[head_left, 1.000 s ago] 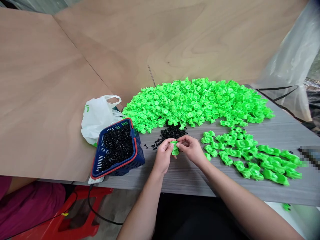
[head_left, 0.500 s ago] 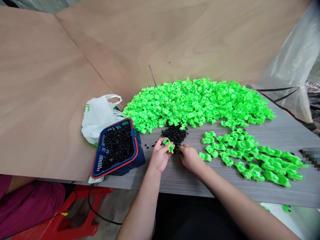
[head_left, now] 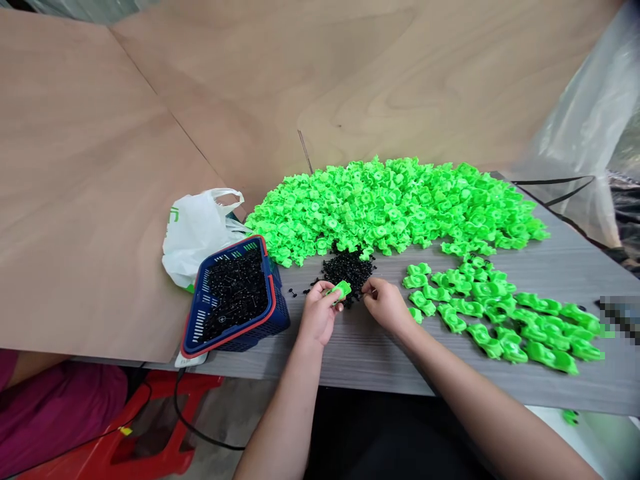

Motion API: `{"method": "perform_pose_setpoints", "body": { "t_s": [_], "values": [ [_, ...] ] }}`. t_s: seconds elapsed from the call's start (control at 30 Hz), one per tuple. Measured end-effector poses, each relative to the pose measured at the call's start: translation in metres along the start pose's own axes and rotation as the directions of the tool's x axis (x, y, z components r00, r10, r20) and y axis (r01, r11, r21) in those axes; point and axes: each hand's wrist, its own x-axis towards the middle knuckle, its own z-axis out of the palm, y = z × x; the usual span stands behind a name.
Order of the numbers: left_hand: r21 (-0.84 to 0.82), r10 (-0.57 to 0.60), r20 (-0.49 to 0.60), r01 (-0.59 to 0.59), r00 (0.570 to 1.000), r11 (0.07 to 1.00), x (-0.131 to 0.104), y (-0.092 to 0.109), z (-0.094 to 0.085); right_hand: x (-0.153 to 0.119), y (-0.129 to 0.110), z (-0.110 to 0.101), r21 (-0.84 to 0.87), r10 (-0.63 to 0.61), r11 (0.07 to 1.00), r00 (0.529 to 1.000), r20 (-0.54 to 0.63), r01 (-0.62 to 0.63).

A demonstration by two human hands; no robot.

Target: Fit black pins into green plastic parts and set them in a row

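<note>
Between the fingers and thumb of my left hand [head_left: 319,313] is a small bright green moulded plastic piece [head_left: 341,291], shaped somewhat like a toy-car body. My right hand [head_left: 385,303] is closed in a pinch at the right edge of a heap of small black parts [head_left: 349,270]; whatever its fingertips hold is too small to make out. A few loose black parts, like short axles with wheels on the ends, lie left of the heap. Behind it rises a large pile of similar green pieces [head_left: 390,200].
Several green pieces [head_left: 487,293] are spread over the grey table [head_left: 350,357] on the right. A blue basket [head_left: 280,320] of black parts stands at the left edge, with a white plastic bag [head_left: 193,230] behind. Below left are a red stool [head_left: 170,460] and another person's magenta clothing [head_left: 65,413].
The green piece in my left hand has turned, now showing a smoother face. My right hand has drawn slightly up and right, away from the black heap.
</note>
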Motion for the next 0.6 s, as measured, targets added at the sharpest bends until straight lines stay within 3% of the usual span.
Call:
{"method": "perform_pose_setpoints", "body": {
  "t_s": [0.2, 0.33, 0.4, 0.5, 0.6],
  "values": [
    [0.028, -0.013, -0.004, 0.013, 1.0, 1.0, -0.001, -0.003, 0.006, 0.007, 0.008, 0.002, 0.27, 0.107, 0.957, 0.994, 0.013, -0.107],
    [0.121, 0.01, -0.026, -0.007, 1.0, 0.993, -0.003, -0.005, 0.01, 0.009, 0.006, 0.003, 0.495, 0.163, 0.854, 0.986, 0.034, -0.158],
    [0.152, 0.035, -0.038, -0.029, 0.999, 0.988, -0.003, -0.006, 0.012, 0.008, 0.002, 0.003, 0.638, 0.217, 0.748, 0.976, 0.023, -0.182],
    [0.184, 0.071, -0.026, -0.065, 0.997, 0.981, -0.004, -0.007, 0.014, 0.002, -0.007, 0.006, 0.852, 0.343, 0.492, 0.939, -0.001, -0.178],
    [0.247, 0.101, -0.004, -0.097, 0.995, 0.964, -0.004, -0.008, 0.014, -0.013, -0.013, 0.014, 0.931, 0.42, 0.294, 0.904, 0.078, -0.217]
  ]
}}
